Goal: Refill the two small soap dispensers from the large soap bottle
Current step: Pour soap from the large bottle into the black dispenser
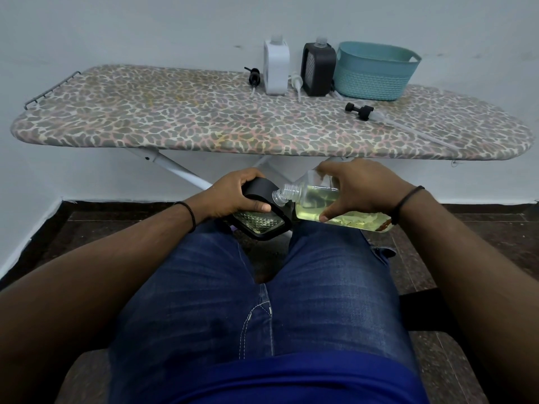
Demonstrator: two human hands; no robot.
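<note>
We are mid-pour, just below the centre of the frame. Our right hand has its grip clamped round the large soap bottle, tipped on its side with its open neck pointing left. It meets the top of a black dispenser, which the grip of our left hand holds over our knees. Whether soap is flowing we cannot tell; yellowish liquid shows behind the dispenser's patterned window.

Two more dispensers, a white one and a black one, stand uncapped at the upper middle, so we judge refilling and recapping remain.

They stand on a leopard-print ironing board, beside a teal basket, with three pump heads lying loose. Behind is a pale wall, below a dark tiled floor.
</note>
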